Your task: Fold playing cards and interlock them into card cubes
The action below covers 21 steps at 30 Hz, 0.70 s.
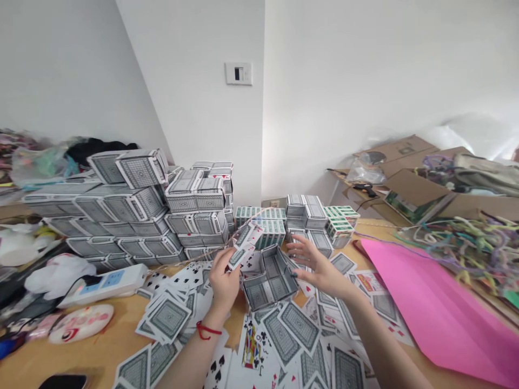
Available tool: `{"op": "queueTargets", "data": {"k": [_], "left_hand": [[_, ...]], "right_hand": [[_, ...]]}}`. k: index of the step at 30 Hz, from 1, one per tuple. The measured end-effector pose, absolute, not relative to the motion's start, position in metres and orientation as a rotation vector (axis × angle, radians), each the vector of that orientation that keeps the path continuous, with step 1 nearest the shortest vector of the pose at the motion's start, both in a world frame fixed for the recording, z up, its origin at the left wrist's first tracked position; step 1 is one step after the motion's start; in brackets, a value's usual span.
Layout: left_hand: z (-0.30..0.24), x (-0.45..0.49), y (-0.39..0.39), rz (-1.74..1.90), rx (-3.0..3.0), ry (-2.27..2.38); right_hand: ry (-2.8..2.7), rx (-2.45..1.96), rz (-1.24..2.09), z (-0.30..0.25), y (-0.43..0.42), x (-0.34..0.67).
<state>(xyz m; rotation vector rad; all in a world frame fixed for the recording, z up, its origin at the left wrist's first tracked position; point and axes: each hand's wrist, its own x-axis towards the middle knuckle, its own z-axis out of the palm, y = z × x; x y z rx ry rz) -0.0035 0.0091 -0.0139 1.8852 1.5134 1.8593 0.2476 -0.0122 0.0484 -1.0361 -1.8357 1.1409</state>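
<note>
- A wooden table [93,359] bears everything here.
- Stacks of card-built blocks [121,208] stand at its back left.
- Loose playing cards [290,335] lie strewn around the forearms.
- An open-topped card box [261,293] sits between the hands.
- The right hand [320,267] spreads its fingers beside the box; contact is unclear.
- The left hand [224,276] pinches a patterned card [235,258], tilted near the box's left side.

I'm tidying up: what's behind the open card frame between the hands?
Green-and-white blocks stand behind the frame; anything low, directly behind it, is covered from view.
</note>
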Motion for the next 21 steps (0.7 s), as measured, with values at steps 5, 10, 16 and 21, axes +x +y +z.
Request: {"op": "queueTargets", "data": {"k": [5,10,16,21], "left_hand": [[-0.010,-0.005,0.007,1.888,1.990,1.459],[-0.005,-0.004,0.005,1.900,2.144,1.364],[-0.001,-0.004,0.006,1.874,2.093,1.292],[0.006,0.000,0.008,1.741,1.973,1.166]], "right_hand": [[-1.581,-1.056,1.122,0.056,-0.010,0.245],[-1.639,-0.924,1.369,0.059,-0.018,0.234],[-1.445,-0.928,1.512,0.058,-0.026,0.209],[-1.193,-0.987,1.460,0.055,-0.022,0.207]]}}
